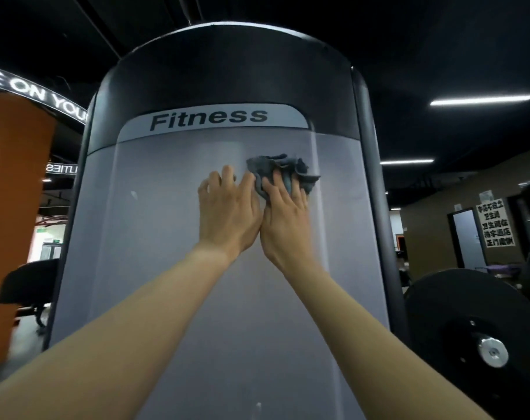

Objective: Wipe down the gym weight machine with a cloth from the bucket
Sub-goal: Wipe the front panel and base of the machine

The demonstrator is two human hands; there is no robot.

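The weight machine's tall grey shroud (173, 268) fills the middle of the view, with a dark top band and a "Fitness" label. A crumpled grey cloth (283, 169) lies against the panel just below the label, right of centre. My right hand (286, 219) presses the cloth onto the panel with fingers spread over it. My left hand (227, 213) sits right beside it, touching its thumb side, fingers curled at the tips against the panel next to the cloth's left edge. No bucket is in view.
A black round weight plate (482, 338) with a chrome hub sits at the lower right. An orange column (12, 207) stands at the left, with a dark bench (27, 283) beyond it. A wall with paper notices (495, 225) is at the far right.
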